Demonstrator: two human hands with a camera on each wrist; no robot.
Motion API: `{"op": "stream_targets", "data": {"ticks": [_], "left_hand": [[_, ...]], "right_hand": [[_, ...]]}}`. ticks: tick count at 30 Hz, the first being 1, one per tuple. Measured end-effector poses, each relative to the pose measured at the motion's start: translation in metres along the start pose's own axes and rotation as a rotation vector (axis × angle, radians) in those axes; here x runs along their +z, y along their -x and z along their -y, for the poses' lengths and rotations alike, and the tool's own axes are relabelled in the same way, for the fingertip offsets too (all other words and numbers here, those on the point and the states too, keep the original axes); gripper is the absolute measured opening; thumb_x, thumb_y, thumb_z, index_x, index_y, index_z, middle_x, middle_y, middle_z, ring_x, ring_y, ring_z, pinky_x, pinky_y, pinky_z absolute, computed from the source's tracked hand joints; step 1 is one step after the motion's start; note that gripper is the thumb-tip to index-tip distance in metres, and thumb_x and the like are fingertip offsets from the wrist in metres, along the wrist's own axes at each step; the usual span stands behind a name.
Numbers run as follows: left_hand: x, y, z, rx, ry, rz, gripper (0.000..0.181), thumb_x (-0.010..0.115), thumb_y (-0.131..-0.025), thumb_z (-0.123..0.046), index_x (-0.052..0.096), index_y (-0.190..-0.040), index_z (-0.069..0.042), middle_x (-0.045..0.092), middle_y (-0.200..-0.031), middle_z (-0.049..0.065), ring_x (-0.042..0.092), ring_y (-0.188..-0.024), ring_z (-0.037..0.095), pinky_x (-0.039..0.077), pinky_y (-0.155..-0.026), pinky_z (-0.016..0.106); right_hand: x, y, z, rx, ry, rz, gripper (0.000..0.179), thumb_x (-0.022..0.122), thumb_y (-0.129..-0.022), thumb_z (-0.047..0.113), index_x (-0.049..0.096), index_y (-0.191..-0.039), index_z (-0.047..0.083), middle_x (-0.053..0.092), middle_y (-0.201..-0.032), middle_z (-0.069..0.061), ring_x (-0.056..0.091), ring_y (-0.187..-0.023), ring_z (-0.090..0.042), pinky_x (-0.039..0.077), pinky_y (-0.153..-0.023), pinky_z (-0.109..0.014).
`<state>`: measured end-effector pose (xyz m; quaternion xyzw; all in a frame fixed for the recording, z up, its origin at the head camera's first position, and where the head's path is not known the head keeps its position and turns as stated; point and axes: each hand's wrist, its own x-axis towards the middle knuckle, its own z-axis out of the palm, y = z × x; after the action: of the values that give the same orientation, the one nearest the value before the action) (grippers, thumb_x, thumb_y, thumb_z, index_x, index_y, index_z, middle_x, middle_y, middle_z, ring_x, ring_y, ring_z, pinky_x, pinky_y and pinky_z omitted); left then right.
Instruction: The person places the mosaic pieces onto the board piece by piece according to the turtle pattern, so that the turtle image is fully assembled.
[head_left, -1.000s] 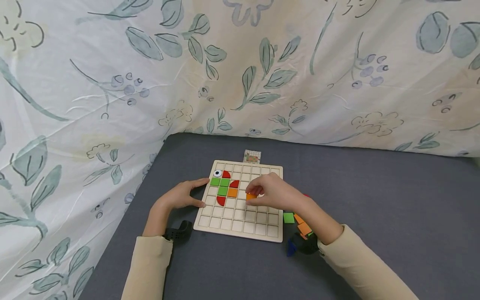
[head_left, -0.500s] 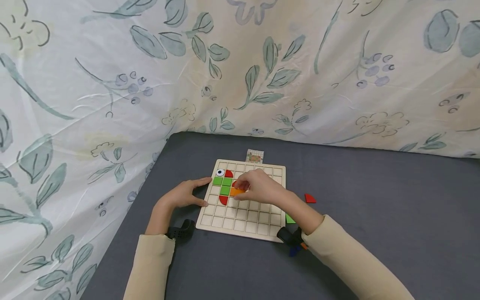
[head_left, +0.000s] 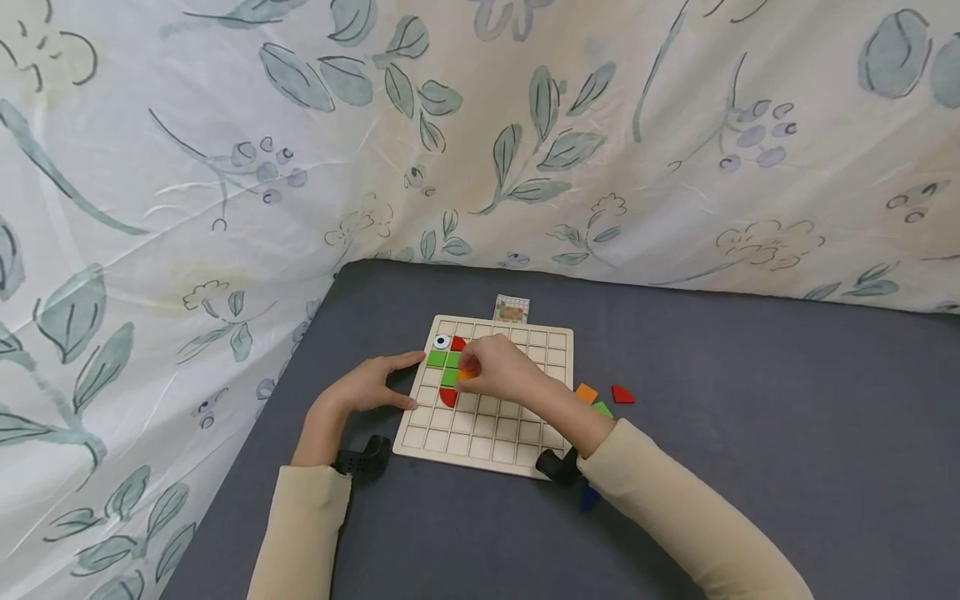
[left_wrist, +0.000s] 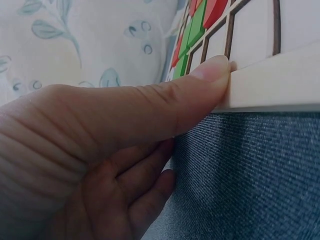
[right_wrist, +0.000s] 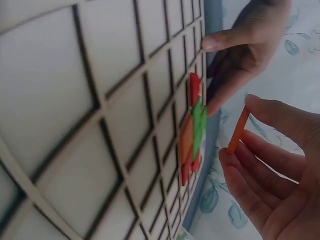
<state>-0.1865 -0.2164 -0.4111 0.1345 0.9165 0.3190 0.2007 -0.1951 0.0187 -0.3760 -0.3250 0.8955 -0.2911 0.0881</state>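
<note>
A wooden grid board (head_left: 487, 442) lies on the dark cloth. My left hand (head_left: 363, 385) is at its left edge, thumb and index finger spread apart; the left wrist view has the thumb (left_wrist: 165, 102) pressing the rim. Over the board's left part, my right hand (head_left: 502, 367) pinches a thin orange square tile (right_wrist: 238, 131) between thumb and fingertips, apart from the board in the right wrist view. Nearby on the grid are green tiles (head_left: 437, 358), red quarter-round tiles (head_left: 447, 397), a round eye tile (head_left: 441, 342) and another orange tile (right_wrist: 186, 137). My right hand partly covers these.
A small picture card (head_left: 512, 308) lies against the board's far edge. Right of the board are a loose orange tile (head_left: 587, 393), a green one (head_left: 602, 409), a red quarter-round piece (head_left: 622, 394) and a blue piece (head_left: 588, 497). A patterned curtain (head_left: 480, 167) hangs behind.
My right hand has moved left across the board with the orange tile, to beside the green tiles. Its forearm now uncovers loose tiles on the right. My left hand stays at the edge.
</note>
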Motion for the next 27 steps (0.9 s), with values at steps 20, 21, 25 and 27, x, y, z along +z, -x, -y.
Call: {"op": "stream_targets", "data": {"ticks": [20,21,25,27], "left_hand": [[0.001,-0.003,0.002,-0.005,0.005,-0.003,0.083,0.078,-0.073,-0.022,0.035,-0.144,-0.013,0.031,-0.149,0.011,0.025,-0.136,0.035,0.029,-0.106,0.052],[0.001,-0.003,0.002,0.001,0.004,-0.003,0.083,0.078,-0.074,-0.022,0.035,-0.144,-0.012,0.031,-0.148,0.011,0.025,-0.136,0.035,0.029,-0.106,0.052],[0.0,-0.001,0.001,0.022,-0.003,-0.003,0.082,0.078,-0.074,-0.021,0.035,-0.143,-0.01,0.031,-0.148,0.013,0.026,-0.135,0.036,0.03,-0.105,0.052],[-0.001,0.0,-0.001,0.031,-0.005,-0.003,0.082,0.078,-0.074,-0.021,0.035,-0.143,-0.009,0.031,-0.148,0.013,0.027,-0.135,0.036,0.03,-0.105,0.052]], "right_hand": [[0.026,-0.002,-0.007,0.03,0.133,0.036,0.019,0.076,-0.075,0.019,0.069,-0.085,0.005,0.061,-0.074,-0.002,0.05,-0.063,-0.011,0.044,-0.056,-0.024],[0.026,-0.002,-0.007,0.028,0.136,0.036,0.019,0.076,-0.075,0.018,0.069,-0.085,0.004,0.061,-0.075,-0.002,0.05,-0.063,-0.011,0.044,-0.056,-0.024],[0.028,-0.003,-0.006,0.024,0.143,0.042,0.018,0.076,-0.075,0.017,0.068,-0.084,0.003,0.061,-0.075,-0.003,0.049,-0.062,-0.012,0.043,-0.055,-0.025],[0.028,-0.003,-0.005,0.027,0.138,0.05,0.019,0.077,-0.074,0.016,0.069,-0.084,0.003,0.061,-0.074,-0.004,0.049,-0.061,-0.012,0.043,-0.054,-0.024]]}}
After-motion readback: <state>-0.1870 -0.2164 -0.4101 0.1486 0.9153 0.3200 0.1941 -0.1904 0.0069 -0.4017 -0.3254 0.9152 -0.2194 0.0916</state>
